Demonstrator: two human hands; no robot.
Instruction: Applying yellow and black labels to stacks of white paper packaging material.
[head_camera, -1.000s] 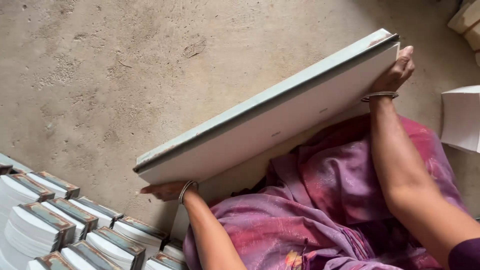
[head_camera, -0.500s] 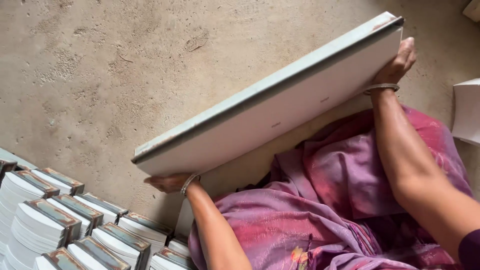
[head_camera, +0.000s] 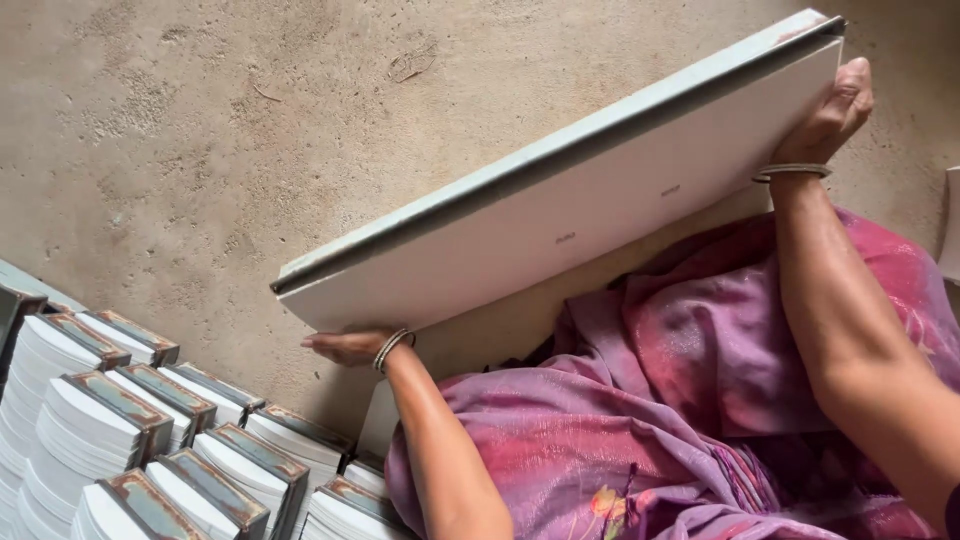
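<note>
Two hands: both grip one long, flat white board with a grey-green edge (head_camera: 560, 215), tilted above the concrete floor (head_camera: 200, 130).
Left hand (head_camera: 350, 346): fingers flat under its lower end.
Right hand (head_camera: 832, 110): fingers wrapped around its upper end.

Head camera looks down (close) at floor (head_camera: 200, 150).

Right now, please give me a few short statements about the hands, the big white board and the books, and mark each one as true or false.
1. Both hands hold the white board. True.
2. The board lies flat on the floor. False: it is tilted, its right end higher.
3. The right hand grips the upper right end. True.
4. The left hand rests on the books. False: it supports the board's lower left end.
5. The books are at the right. False: they are at lower left.
</note>
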